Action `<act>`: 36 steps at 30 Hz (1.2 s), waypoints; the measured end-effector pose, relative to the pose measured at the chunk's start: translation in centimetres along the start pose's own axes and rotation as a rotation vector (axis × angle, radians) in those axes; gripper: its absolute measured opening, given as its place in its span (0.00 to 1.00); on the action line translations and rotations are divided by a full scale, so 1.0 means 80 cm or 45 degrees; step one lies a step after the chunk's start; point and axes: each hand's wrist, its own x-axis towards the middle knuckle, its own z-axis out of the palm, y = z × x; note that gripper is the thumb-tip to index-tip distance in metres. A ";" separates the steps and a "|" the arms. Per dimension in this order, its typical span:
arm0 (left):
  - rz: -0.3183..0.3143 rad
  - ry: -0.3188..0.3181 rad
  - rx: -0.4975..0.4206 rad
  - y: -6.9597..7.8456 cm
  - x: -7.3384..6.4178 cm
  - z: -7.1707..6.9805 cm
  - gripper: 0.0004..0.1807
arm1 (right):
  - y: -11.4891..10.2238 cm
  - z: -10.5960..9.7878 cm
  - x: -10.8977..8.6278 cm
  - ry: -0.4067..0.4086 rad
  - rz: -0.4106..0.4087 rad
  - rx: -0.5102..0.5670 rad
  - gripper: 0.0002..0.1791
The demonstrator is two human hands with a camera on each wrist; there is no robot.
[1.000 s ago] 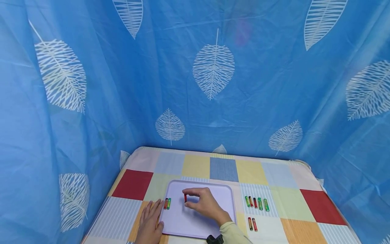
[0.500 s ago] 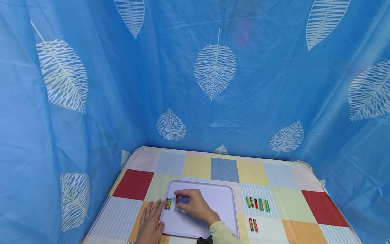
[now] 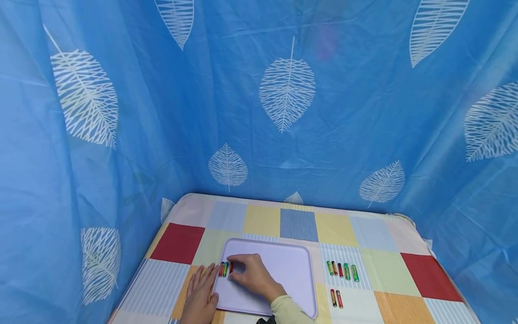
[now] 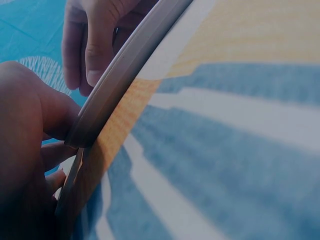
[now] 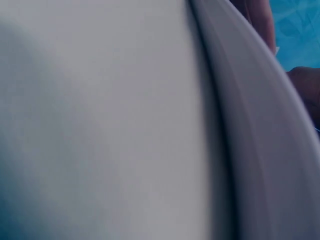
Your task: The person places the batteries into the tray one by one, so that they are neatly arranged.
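Pinching a red battery (image 3: 231, 267) in the right hand (image 3: 252, 275), with forefinger at the far end and thumb at the near end, low over the left part of a pale lilac tray (image 3: 283, 243). Impossible to tell whether touching the tray floor with it. Wearing a pale yellow sleeve (image 3: 289, 310) on that arm. Showing just left of the pinch, on the tray near its left rim, a green battery (image 3: 225, 269) and, beyond it, a red-and-green battery (image 3: 221, 269), laid side by side and about parallel to the pinched one. Resting the left hand (image 3: 199, 294) against the tray's left edge, fingers stretched out and a little apart, and touching the rim as seen from the left wrist. Farther out, past the tray's right side, revealing a row of five batteries (image 3: 340, 270), three green and two reddish, and nearer the body a pair of reddish batteries (image 3: 339, 299). Spread beneath everything, in coloured checks, stripes and plain patches, as a patchwork tablecloth (image 3: 259, 218). Enclosed behind and at both sides by a blue curtain (image 3: 243, 90) with white leaf prints.
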 end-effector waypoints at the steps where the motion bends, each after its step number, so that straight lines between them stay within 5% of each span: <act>1: 0.009 0.006 0.007 0.001 0.000 0.000 0.40 | -0.001 0.000 0.001 -0.001 -0.011 -0.032 0.23; 17: -0.012 -0.038 0.003 -0.001 0.005 0.000 0.41 | -0.014 0.004 0.007 -0.045 -0.059 -0.247 0.24; 24: -0.011 -0.020 0.015 -0.001 0.003 0.000 0.41 | -0.005 -0.009 0.000 -0.032 -0.083 -0.176 0.25; 36: -0.062 -0.036 -0.002 0.003 0.002 0.000 0.40 | 0.013 -0.052 -0.018 -0.171 0.082 0.013 0.31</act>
